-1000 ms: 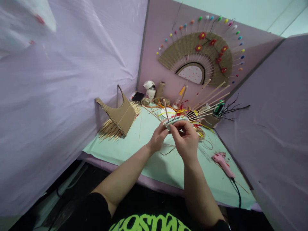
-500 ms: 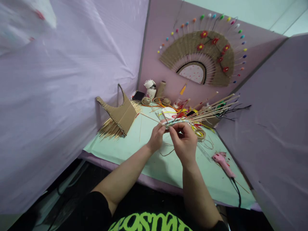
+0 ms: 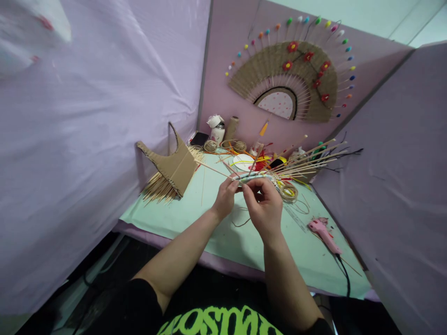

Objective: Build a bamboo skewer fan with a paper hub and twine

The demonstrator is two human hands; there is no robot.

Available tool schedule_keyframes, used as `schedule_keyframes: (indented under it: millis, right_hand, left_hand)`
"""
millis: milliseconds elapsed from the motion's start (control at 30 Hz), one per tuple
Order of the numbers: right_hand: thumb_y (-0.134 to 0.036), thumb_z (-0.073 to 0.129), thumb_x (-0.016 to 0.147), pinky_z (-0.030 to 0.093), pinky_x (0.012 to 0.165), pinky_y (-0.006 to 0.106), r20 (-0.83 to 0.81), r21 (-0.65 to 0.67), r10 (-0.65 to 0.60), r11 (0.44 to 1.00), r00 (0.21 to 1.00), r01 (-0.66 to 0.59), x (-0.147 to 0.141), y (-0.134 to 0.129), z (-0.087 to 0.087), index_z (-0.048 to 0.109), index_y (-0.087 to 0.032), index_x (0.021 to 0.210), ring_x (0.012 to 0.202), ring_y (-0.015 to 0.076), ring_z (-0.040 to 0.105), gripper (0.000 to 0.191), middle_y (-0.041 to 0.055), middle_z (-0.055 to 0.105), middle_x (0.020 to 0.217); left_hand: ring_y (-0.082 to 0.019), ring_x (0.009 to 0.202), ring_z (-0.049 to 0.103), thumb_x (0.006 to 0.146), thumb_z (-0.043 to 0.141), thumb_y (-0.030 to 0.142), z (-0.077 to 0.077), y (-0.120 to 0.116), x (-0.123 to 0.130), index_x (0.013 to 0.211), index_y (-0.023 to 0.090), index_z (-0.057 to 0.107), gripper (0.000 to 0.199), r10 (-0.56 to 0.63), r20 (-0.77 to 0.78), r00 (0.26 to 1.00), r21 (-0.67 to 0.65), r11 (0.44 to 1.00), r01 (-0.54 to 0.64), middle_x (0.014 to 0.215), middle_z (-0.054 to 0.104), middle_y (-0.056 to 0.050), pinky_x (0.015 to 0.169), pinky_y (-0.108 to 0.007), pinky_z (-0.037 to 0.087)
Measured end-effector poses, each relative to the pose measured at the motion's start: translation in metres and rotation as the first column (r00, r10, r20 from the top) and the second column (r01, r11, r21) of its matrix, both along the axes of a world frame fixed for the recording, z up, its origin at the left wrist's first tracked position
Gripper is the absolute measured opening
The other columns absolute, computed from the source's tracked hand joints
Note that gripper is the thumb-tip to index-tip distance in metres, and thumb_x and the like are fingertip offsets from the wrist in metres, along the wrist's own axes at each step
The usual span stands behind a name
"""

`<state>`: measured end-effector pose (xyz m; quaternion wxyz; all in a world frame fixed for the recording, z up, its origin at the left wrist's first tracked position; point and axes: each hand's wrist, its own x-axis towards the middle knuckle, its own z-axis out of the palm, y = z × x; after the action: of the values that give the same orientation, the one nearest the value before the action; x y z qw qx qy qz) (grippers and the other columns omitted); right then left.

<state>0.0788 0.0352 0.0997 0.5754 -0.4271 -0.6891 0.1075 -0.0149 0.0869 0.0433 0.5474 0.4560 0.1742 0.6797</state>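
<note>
Above the table's middle, both hands hold a partly built stick fan (image 3: 253,176) with a curved, pale patterned edge. Its thin wooden sticks (image 3: 307,163) spread out, mostly to the right, with one pointing left. My left hand (image 3: 225,197) is closed around the fan's left end, thumb on top. My right hand (image 3: 265,204) pinches the curved edge just beside it, fingers bent. Whatever small part lies between the fingertips is hidden. A loop of twine (image 3: 240,225) hangs or lies just below the hands.
At left, a cut cardboard piece (image 3: 174,165) leans over a heap of wooden skewers (image 3: 159,188). A pink glue gun (image 3: 324,235) lies at right with its black cord. Behind are twine balls (image 3: 210,146), a white bottle (image 3: 217,132) and a finished fan (image 3: 279,81) on the wall.
The held fan has turned slightly, its sticks shifting a little left and lower. Both hands keep their grip in nearly the same place. The whole view has shifted slightly.
</note>
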Motion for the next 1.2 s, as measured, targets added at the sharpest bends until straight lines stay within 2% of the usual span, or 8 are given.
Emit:
schedule_keyframes:
  millis: [167,333,500,633,833,967,1100,1200]
  right_hand:
    - [-0.024,0.062,0.088,0.044,0.058,0.024,-0.021,-0.006,0.007,1.000,1.000,-0.007,0.000,0.001,-0.001,0.058,-0.020,0.081,0.068,0.0120,0.053,0.009,-0.0005,0.056,0.078]
    - [-0.024,0.059,0.090,0.043,0.062,0.025,-0.018,0.050,-0.025,0.998,1.000,0.026,0.005,0.002,0.002,0.059,-0.020,0.083,0.071,0.0126,0.052,0.008,-0.0003,0.057,0.079]
    - [-0.030,0.052,0.094,0.045,0.067,0.028,-0.049,0.031,-0.007,0.999,0.999,0.008,0.009,0.003,-0.002,0.061,-0.020,0.088,0.076,0.0151,0.055,0.015,0.0020,0.059,0.082]
    - [-0.036,0.047,0.096,0.045,0.063,0.029,-0.119,-0.063,0.031,0.997,0.992,-0.039,0.012,0.006,-0.011,0.061,-0.020,0.093,0.071,0.0156,0.056,0.021,0.0028,0.060,0.080]
    - [-0.040,0.046,0.097,0.048,0.062,0.027,-0.173,-0.157,0.099,0.980,0.980,-0.127,0.020,0.000,-0.019,0.059,-0.020,0.096,0.065,0.0133,0.057,0.024,0.0007,0.061,0.076]
    - [-0.038,0.046,0.097,0.050,0.064,0.027,-0.168,-0.156,0.114,0.978,0.979,-0.141,0.024,-0.005,-0.023,0.060,-0.020,0.098,0.069,0.0136,0.061,0.023,0.0017,0.065,0.082]
    - [-0.034,0.048,0.097,0.052,0.077,0.032,-0.081,-0.093,0.088,0.991,0.993,-0.096,0.032,-0.011,-0.029,0.060,-0.020,0.103,0.085,0.0170,0.065,0.020,0.0052,0.067,0.094]
    - [-0.031,0.048,0.096,0.050,0.086,0.037,-0.002,-0.011,-0.047,0.999,0.999,0.047,0.056,-0.013,-0.036,0.062,-0.019,0.104,0.094,0.0190,0.064,0.020,0.0077,0.067,0.100]
  left_hand:
    - [-0.024,0.103,0.066,0.085,0.060,0.052,-0.002,0.000,0.001,0.109,0.018,0.066,0.042,-0.039,0.002,0.999,0.024,0.999,0.039,0.109,0.071,-0.007,0.092,-0.038,0.054]
    - [-0.027,0.111,0.063,0.080,0.065,0.060,-0.006,0.002,0.001,0.120,0.020,0.061,0.057,-0.138,-0.017,0.990,0.148,0.979,0.139,0.120,0.067,-0.009,0.097,-0.042,0.053]
    - [-0.024,0.106,0.065,0.080,0.072,0.047,-0.005,0.001,0.000,0.122,0.021,0.060,0.051,-0.071,-0.101,0.992,0.170,0.982,0.087,0.116,0.069,-0.009,0.096,-0.039,0.052]
    - [-0.025,0.112,0.062,0.084,0.067,0.044,-0.006,0.002,0.001,0.126,0.022,0.059,0.048,-0.067,-0.098,0.993,0.141,0.987,0.081,0.125,0.065,-0.009,0.095,-0.039,0.053]
    - [-0.022,0.103,0.064,0.086,0.063,0.036,-0.010,0.006,0.002,0.128,0.022,0.059,0.044,-0.049,-0.134,0.990,0.112,0.992,0.065,0.128,0.064,-0.011,0.088,-0.036,0.055]
    - [-0.021,0.101,0.066,0.087,0.063,0.035,-0.009,0.006,0.003,0.123,0.022,0.062,0.039,-0.025,-0.134,0.991,0.097,0.995,0.038,0.126,0.066,-0.010,0.094,-0.038,0.053]
    - [-0.021,0.106,0.066,0.086,0.065,0.035,-0.007,0.006,0.004,0.115,0.023,0.066,0.031,0.000,-0.039,0.999,0.072,0.997,0.003,0.122,0.068,-0.007,0.101,-0.044,0.051]
    - [-0.022,0.108,0.066,0.081,0.070,0.034,-0.004,0.008,0.004,0.105,0.025,0.068,0.026,0.072,0.033,0.997,0.037,0.997,-0.073,0.119,0.069,-0.005,0.100,-0.048,0.052]
